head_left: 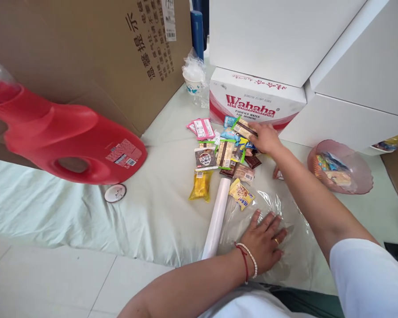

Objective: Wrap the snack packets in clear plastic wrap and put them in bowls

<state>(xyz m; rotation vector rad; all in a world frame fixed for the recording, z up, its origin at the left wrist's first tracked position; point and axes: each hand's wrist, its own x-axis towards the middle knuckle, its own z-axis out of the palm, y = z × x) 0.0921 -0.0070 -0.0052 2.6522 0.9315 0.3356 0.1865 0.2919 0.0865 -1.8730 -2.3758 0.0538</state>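
Note:
My left hand (263,243) lies flat, fingers spread, on a clear plastic sheet (295,247) spread over the pale cloth. Farther off, my right hand (266,138) grips the end of a wrapped snack bar (243,128) with a green edge, above a pile of packaged snacks. In that pile are another green-edged snack bar (225,153), a round dark biscuit pack (205,158) and pink packets (203,128). A yellow packet (241,194) lies on the sheet's near-left part. Beside it rests a white roll (216,221). A yellow-wrapped snack (200,184) sits left of the roll.
A large red jug (73,137) stands at the left by a big cardboard box (86,53). Behind the snacks are a Wahaha water carton (257,97) and white cabinets (278,35). A pink translucent bowl (361,176) holding packets is on the right. A paper cup (193,84) stands behind.

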